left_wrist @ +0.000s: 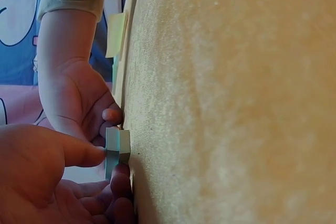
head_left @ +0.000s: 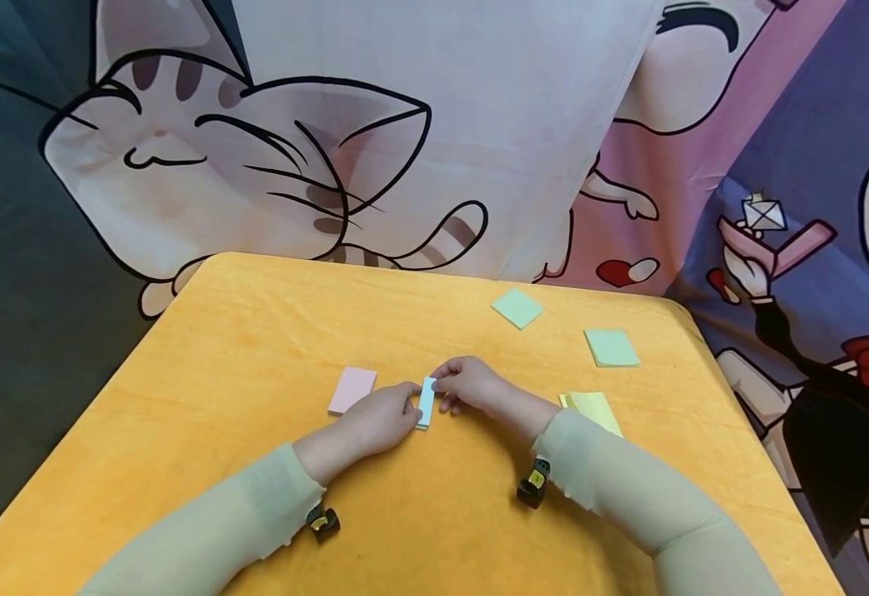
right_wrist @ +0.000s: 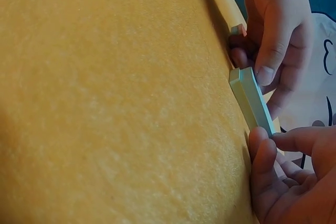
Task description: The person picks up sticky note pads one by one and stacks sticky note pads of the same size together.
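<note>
A narrow light-blue sticky note pad [head_left: 425, 403] stands out between my two hands, close over the yellow tabletop. With thumb and fingers, my left hand [head_left: 378, 418] pinches its left side toward the near end. My right hand [head_left: 472, 385] pinches the upper right part between thumb and fingertips. Seen from the right wrist, the pad [right_wrist: 252, 98] looks thick, with a lengthwise step between two layers. Part of it is hidden by the thumb in the left wrist view. Just beyond my left hand lies a pink sticky note pad [head_left: 352, 389], partly covered by that hand.
Two green sticky note pads [head_left: 518, 308] [head_left: 612, 348] lie toward the far right of the table [head_left: 256, 331]. Yellow sticky notes [head_left: 591, 410] lie behind my right forearm, partly hidden by the sleeve. A printed cat curtain [head_left: 442, 165] hangs along the table's far edge.
</note>
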The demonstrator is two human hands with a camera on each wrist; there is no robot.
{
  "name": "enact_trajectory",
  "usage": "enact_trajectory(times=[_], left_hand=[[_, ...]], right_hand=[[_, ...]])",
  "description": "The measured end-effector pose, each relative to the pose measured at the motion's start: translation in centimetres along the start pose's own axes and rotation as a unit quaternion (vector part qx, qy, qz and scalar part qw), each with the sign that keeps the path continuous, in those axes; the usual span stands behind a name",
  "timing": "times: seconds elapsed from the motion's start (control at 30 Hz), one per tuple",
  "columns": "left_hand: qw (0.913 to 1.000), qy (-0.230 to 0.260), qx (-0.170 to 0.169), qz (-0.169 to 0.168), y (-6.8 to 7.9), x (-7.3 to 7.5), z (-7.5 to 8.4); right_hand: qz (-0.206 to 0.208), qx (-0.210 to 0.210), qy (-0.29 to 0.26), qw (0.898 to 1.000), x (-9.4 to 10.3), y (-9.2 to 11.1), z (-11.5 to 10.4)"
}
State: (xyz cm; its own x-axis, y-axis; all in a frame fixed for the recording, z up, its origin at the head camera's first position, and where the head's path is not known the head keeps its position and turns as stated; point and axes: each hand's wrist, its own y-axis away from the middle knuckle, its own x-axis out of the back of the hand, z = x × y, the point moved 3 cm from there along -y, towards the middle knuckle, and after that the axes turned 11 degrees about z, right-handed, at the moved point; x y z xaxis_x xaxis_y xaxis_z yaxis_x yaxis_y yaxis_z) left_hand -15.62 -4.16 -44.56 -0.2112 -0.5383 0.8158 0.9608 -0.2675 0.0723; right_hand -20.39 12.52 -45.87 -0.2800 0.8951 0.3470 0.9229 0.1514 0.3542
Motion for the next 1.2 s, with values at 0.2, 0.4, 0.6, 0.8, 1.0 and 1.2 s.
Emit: enact_trajectory(times=[0.2, 0.4, 0.6, 0.8, 1.0, 1.2], left_hand=[[1.0000, -0.001, 0.001, -0.002, -0.07, -0.03, 0.04], [1.0000, -0.002, 0.000, -0.003, -0.22, -0.12, -0.03], [1.0000, -0.004, -0.001, -0.002, -0.25, -0.13, -0.03], [1.0000, -0.007, 0.000, -0.002, -0.14, -0.01, 0.09], [0.9999, -0.012, 0.002, -0.003, -0.09, 0.01, 0.20], [0.9999, -0.015, 0.004, -0.001, -0.04, 0.21, 0.37]], right_hand=[[0.005, 0.003, 0.003, 1.000, -0.11, 0.11, -0.05], [0.007, 0.003, 0.004, 1.000, -0.07, 0.27, -0.05], [0.006, 0.005, 0.008, 1.000, -0.05, 0.37, -0.24], [0.003, 0.006, 0.008, 1.000, -0.10, 0.35, -0.30], [0.001, 0.010, 0.010, 1.000, -0.17, 0.27, -0.24], [-0.001, 0.015, 0.018, 1.000, -0.12, 0.36, -0.48]])
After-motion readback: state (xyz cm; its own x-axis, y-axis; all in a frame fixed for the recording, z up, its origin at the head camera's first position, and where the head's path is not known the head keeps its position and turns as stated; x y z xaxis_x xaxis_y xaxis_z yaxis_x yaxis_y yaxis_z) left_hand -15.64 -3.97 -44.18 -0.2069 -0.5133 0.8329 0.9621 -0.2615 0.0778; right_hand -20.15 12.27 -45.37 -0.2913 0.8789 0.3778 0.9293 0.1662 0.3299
